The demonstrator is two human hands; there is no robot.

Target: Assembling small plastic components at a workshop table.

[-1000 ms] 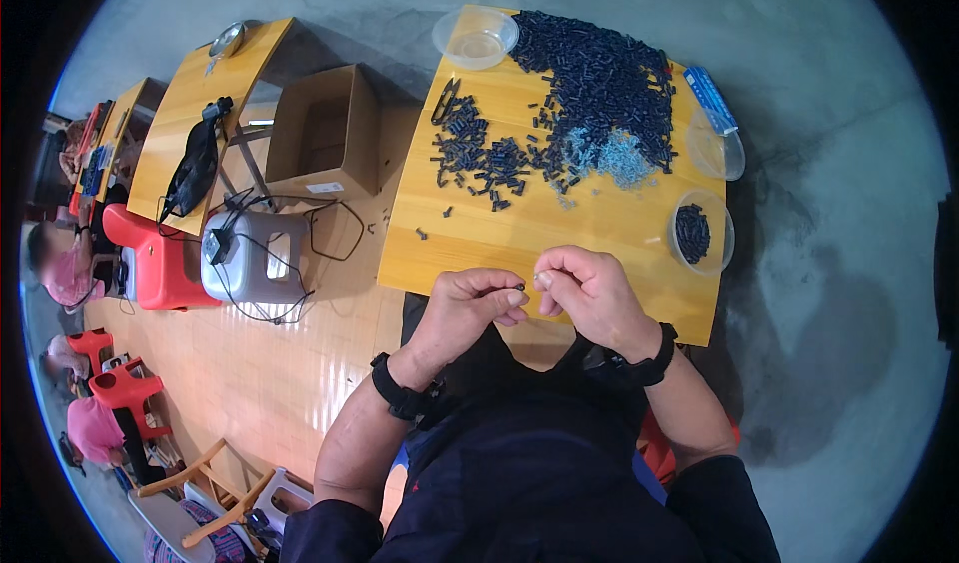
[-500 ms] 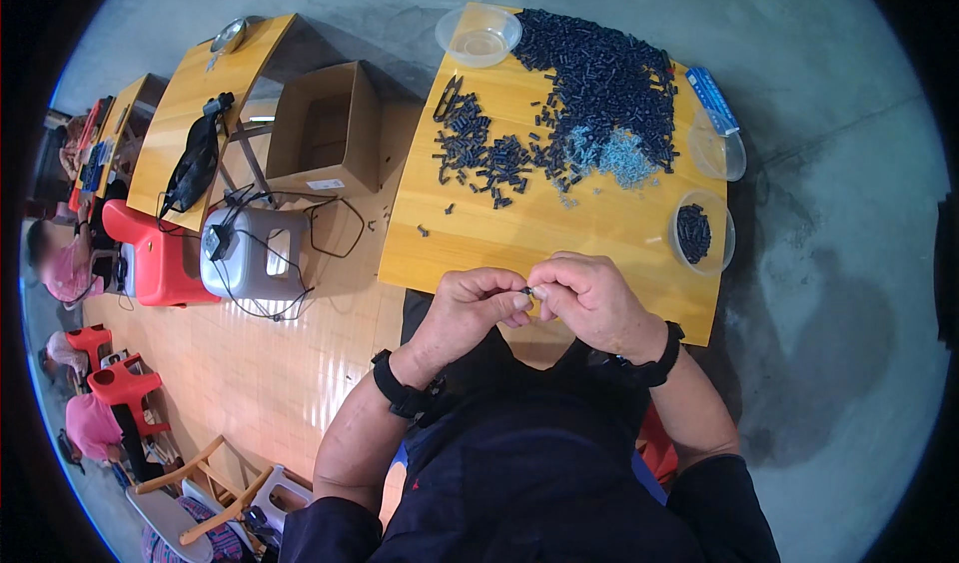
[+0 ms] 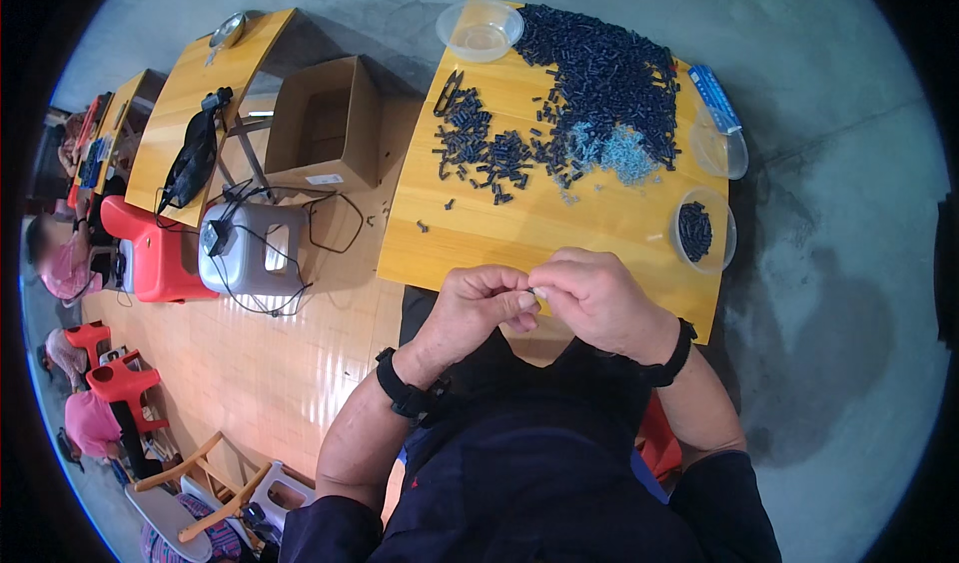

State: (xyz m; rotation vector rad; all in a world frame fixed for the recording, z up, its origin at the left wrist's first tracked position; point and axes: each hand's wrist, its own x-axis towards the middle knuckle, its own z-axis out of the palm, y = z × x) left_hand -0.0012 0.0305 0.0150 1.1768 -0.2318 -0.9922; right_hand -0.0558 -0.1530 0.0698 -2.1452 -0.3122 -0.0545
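Head view: left hand [image 3: 474,309] and right hand [image 3: 599,298] pinch a small, mostly hidden dark piece [image 3: 531,290]; fingertip slippage could drop it.

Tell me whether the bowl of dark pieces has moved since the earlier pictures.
No; the bowl sits in the same place by the right edge of the table, shifted neither way.

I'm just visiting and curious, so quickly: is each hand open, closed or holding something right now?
Left hand: closed, pinching a small dark piece, mostly hidden.
Right hand: closed, close beside the left; what it grips cannot be told.
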